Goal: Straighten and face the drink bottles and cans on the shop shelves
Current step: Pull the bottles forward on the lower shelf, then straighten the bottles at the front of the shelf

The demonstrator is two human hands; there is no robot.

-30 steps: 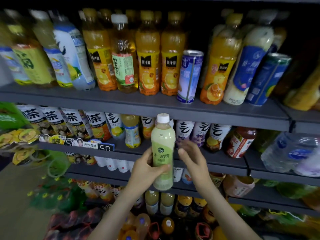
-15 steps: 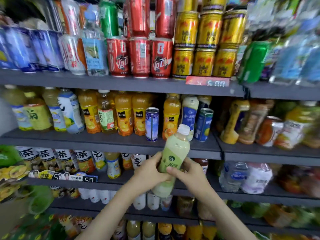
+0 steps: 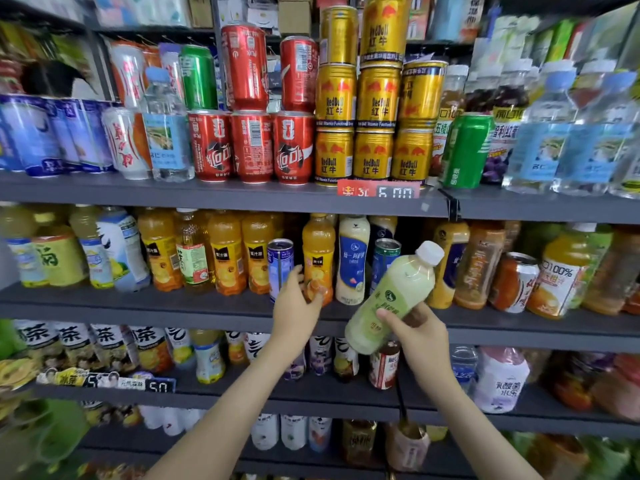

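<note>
My right hand (image 3: 417, 327) grips one pale green bottle (image 3: 394, 296) by its lower half, held in front of the middle shelf's front edge (image 3: 138, 306); its long axis tilts, white cap pointing up and right. My left hand (image 3: 298, 306) curls around the base of one orange juice bottle (image 3: 318, 251), beside one blue can (image 3: 280, 268).

The left hand (image 3: 296, 308) covered the foot of the orange bottle (image 3: 318, 258) and the blue can (image 3: 280, 268). The right hand (image 3: 414, 329) hid the green bottle's (image 3: 394, 296) lower side. Bottles at 3 o'clock (image 3: 595, 268) and packets at 8 o'clock (image 3: 31, 438) were blurred beyond reading. Both forearms ran off the frame at 6 o'clock.
</note>
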